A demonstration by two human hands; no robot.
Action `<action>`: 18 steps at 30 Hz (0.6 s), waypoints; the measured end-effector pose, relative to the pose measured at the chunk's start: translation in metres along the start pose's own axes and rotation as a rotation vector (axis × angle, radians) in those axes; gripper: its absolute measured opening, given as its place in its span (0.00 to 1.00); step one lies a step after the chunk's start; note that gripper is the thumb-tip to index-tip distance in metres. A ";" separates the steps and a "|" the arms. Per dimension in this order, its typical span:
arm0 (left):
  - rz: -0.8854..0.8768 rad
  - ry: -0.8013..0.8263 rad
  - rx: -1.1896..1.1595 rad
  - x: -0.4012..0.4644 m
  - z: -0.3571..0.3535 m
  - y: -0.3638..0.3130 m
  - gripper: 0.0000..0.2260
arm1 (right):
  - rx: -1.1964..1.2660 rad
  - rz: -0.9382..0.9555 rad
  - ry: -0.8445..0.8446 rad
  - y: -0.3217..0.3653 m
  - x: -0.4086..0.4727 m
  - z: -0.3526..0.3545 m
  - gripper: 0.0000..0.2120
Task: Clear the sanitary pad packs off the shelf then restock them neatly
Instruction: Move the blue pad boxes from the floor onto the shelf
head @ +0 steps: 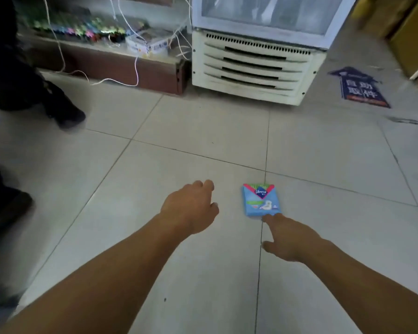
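One blue sanitary pad pack (261, 200) with a pink and green top lies flat on the pale tiled floor. My right hand (290, 237) is stretched out just below it, its fingertips at the pack's near edge, fingers fairly straight. My left hand (191, 208) hovers to the left of the pack, a hand's width away, fingers loosely curled downward and holding nothing. No shelf of pads is in view.
A white fridge base (253, 66) with vents stands ahead. A low brown shelf (121, 66) with white cables and small goods lies to its left. Another person's dark shoes and legs (65, 114) are at the left. A dark floor sticker (362, 90) is at the right.
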State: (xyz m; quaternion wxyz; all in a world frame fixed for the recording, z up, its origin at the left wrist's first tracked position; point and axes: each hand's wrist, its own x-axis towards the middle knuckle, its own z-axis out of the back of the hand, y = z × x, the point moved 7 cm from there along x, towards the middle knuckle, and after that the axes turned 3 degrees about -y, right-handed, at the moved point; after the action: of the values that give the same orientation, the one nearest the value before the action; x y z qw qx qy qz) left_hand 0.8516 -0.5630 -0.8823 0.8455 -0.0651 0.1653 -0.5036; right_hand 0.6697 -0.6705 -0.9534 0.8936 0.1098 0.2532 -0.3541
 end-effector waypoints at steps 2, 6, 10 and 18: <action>0.001 0.029 -0.006 0.023 -0.027 0.005 0.20 | -0.010 -0.005 -0.015 -0.003 0.036 -0.017 0.32; 0.002 0.060 -0.027 0.055 -0.073 0.018 0.19 | -0.038 0.002 -0.083 -0.012 0.104 -0.034 0.40; 0.016 0.085 -0.084 0.065 -0.111 0.029 0.18 | -0.140 -0.031 -0.123 -0.035 0.169 -0.039 0.55; 0.035 0.146 -0.142 0.061 -0.146 0.050 0.18 | -0.218 -0.023 -0.052 -0.047 0.203 -0.061 0.61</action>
State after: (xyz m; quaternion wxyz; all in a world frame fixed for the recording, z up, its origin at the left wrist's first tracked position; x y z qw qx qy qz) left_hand 0.8695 -0.5843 -1.0458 0.8331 -0.0853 0.2630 -0.4790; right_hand 0.7411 -0.7986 -1.1140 0.9023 -0.0003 0.2683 -0.3375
